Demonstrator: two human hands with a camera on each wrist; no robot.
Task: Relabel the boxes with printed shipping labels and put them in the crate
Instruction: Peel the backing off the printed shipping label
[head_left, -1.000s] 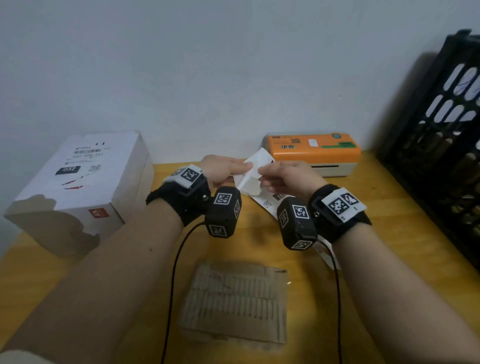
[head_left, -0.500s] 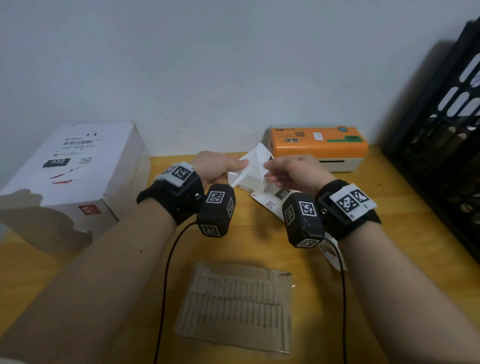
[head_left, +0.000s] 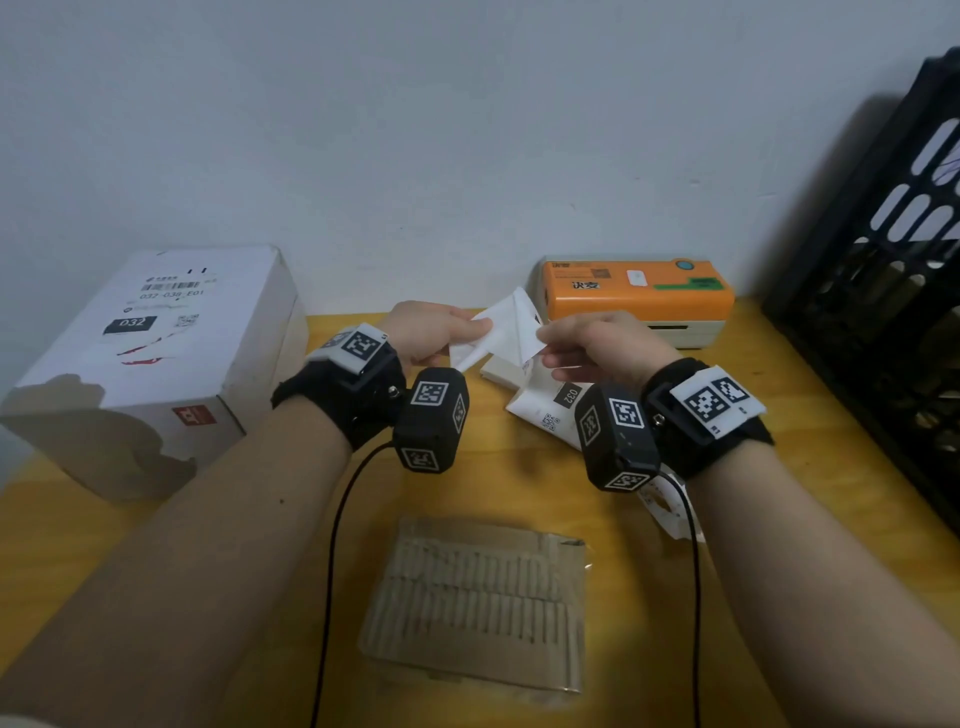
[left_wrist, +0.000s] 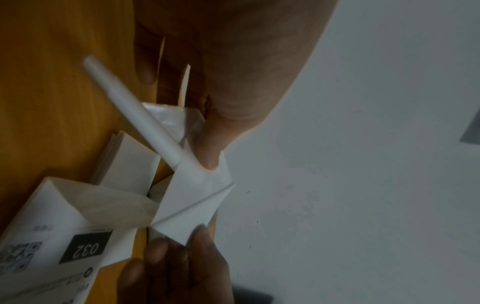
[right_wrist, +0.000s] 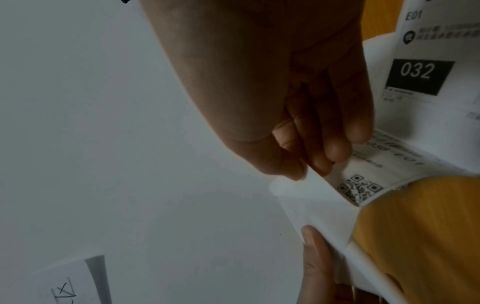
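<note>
A white shipping label (head_left: 506, 332) hangs in the air between both hands, in front of the orange label printer (head_left: 636, 291). My left hand (head_left: 480, 327) pinches its left edge with the thumb on top (left_wrist: 207, 156) and also holds a white pen (left_wrist: 135, 115). My right hand (head_left: 545, 348) pinches the label's right corner (right_wrist: 324, 205). The label is partly folded or peeled from its backing. The strip of printed labels (head_left: 550, 410) marked 032 trails down onto the table. A large white box (head_left: 150, 358) stands at the left. The black crate (head_left: 883, 312) is at the right.
A flat piece of corrugated cardboard (head_left: 478, 603) lies on the wooden table (head_left: 779, 467) near the front edge, between my forearms. Black cables run from both wrist cameras toward me. A grey wall closes the back.
The hands have drawn slightly apart and the label has spread wider between them. The view has shifted a little to the left.
</note>
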